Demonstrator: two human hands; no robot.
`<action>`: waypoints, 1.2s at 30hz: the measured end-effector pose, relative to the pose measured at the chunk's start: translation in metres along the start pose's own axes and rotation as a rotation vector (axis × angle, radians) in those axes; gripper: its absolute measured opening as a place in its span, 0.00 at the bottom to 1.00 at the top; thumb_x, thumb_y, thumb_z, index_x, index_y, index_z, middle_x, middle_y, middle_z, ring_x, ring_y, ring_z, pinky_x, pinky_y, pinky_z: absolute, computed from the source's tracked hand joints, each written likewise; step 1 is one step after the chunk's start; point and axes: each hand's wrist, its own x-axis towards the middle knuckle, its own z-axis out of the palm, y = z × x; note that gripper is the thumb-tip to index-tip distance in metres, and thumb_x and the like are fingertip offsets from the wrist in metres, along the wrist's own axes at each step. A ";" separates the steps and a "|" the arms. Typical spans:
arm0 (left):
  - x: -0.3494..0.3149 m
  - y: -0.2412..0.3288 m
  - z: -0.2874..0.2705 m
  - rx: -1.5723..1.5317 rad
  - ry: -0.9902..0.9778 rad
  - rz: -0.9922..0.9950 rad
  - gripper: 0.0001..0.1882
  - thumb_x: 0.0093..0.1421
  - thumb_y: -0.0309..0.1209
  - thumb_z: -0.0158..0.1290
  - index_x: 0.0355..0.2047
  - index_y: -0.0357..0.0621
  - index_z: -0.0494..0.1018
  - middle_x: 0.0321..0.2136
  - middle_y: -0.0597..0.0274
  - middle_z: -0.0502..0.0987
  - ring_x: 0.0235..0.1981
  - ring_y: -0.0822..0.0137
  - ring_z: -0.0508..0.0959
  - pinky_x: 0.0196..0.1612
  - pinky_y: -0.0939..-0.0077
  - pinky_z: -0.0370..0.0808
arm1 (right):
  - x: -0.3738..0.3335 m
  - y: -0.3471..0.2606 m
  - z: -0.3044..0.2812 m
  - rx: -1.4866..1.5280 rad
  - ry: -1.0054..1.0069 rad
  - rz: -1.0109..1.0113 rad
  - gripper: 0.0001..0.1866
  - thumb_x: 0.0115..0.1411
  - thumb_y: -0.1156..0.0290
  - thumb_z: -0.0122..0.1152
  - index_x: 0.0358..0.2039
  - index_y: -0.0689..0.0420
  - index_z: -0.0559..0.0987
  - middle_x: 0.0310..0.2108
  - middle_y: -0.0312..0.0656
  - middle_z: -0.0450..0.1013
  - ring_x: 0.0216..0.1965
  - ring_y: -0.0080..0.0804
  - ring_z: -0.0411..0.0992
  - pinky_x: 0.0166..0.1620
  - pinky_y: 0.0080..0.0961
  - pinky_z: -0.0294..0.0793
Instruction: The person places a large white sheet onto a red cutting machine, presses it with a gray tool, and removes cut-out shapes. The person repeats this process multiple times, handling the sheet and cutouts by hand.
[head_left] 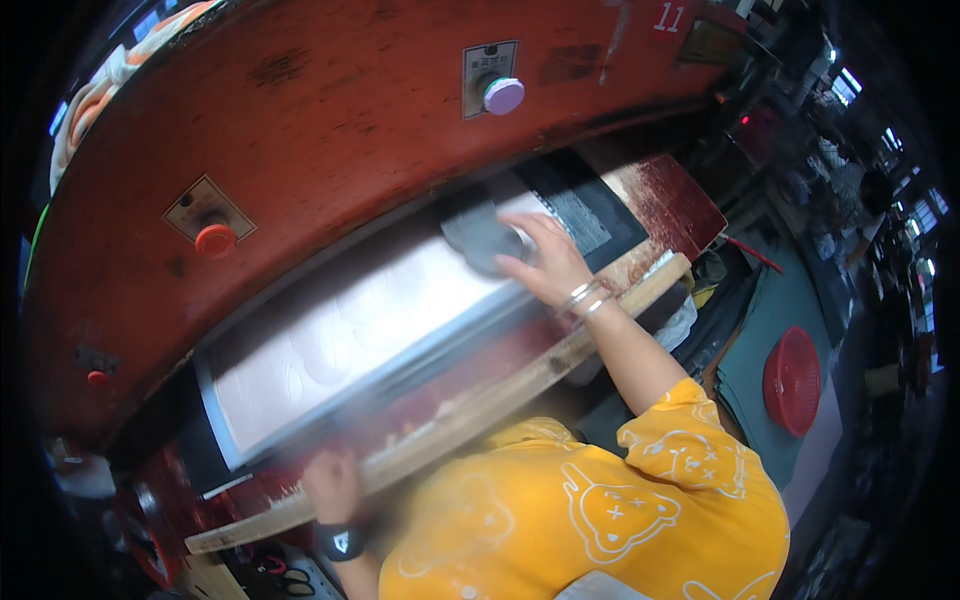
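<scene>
Head view, and here's the right hand out over the white sheet, its thumb and fingers parted around the near right end of a blurred grey block, pinching it between them. That block sits just left of those fingertips, with the sheet spreading leftward beyond it and the black pad just beyond them to the right. Down below, the left hand is by the wooden bar; too smeared to tell whether its fingers are spread or pressed together. Now the risk: the big red beam looms just beyond the right fingertips, and if it came down early, from a mistimed press or a knocked control, those fingers look dangerously close. The red knob is well away to the left of them. A loose pinch could let the block twist or slip, and dragging it flat could ruck up the sheet, which already shows faint ripples left of the fingers.
</scene>
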 end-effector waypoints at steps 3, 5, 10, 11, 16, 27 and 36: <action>0.007 -0.003 -0.005 0.007 -0.143 -0.165 0.14 0.51 0.35 0.56 0.16 0.39 0.72 0.18 0.47 0.73 0.22 0.46 0.74 0.28 0.55 0.69 | 0.043 -0.005 0.031 -0.287 0.002 -0.030 0.38 0.46 0.56 0.65 0.57 0.55 0.66 0.60 0.55 0.57 0.61 0.51 0.55 0.61 0.37 0.57; 0.010 -0.004 -0.007 -0.052 -0.174 -0.155 0.13 0.51 0.33 0.56 0.15 0.38 0.71 0.17 0.49 0.72 0.22 0.47 0.73 0.26 0.57 0.67 | 0.059 -0.005 0.042 -0.382 -0.085 0.000 0.38 0.45 0.57 0.64 0.58 0.54 0.67 0.61 0.57 0.54 0.60 0.51 0.56 0.61 0.38 0.57; 0.017 -0.003 -0.010 -0.105 -0.190 -0.156 0.13 0.49 0.28 0.57 0.12 0.38 0.68 0.14 0.51 0.69 0.19 0.50 0.70 0.23 0.60 0.63 | 0.066 0.019 0.003 -0.005 -0.157 0.082 0.30 0.43 0.64 0.64 0.52 0.49 0.75 0.62 0.51 0.57 0.60 0.48 0.59 0.62 0.34 0.58; 0.018 -0.001 -0.011 -0.122 -0.188 -0.150 0.13 0.49 0.28 0.57 0.12 0.38 0.68 0.14 0.51 0.68 0.18 0.50 0.69 0.23 0.60 0.63 | 0.065 0.025 -0.008 0.022 -0.163 0.070 0.30 0.43 0.64 0.64 0.51 0.48 0.76 0.62 0.50 0.58 0.60 0.48 0.59 0.62 0.35 0.58; 0.024 0.003 -0.020 -0.089 -0.195 -0.172 0.14 0.48 0.27 0.57 0.11 0.37 0.66 0.13 0.51 0.67 0.18 0.49 0.69 0.22 0.59 0.61 | 0.075 0.041 -0.016 -0.299 -0.012 0.057 0.28 0.44 0.64 0.64 0.50 0.47 0.76 0.61 0.47 0.59 0.61 0.49 0.58 0.60 0.37 0.61; 0.027 -0.016 -0.042 -0.209 0.119 -0.052 0.09 0.53 0.22 0.51 0.18 0.35 0.66 0.19 0.55 0.68 0.22 0.62 0.68 0.26 0.68 0.63 | 0.072 0.048 -0.005 -0.395 0.006 0.107 0.28 0.44 0.62 0.64 0.49 0.45 0.77 0.61 0.44 0.61 0.60 0.52 0.59 0.60 0.40 0.61; 0.130 -0.101 -0.068 0.438 0.087 -0.255 0.24 0.61 0.32 0.49 0.57 0.37 0.63 0.54 0.46 0.66 0.56 0.58 0.67 0.58 0.67 0.62 | 0.083 0.076 -0.025 -0.022 0.036 0.183 0.28 0.54 0.57 0.60 0.55 0.51 0.72 0.57 0.50 0.65 0.56 0.49 0.65 0.56 0.34 0.66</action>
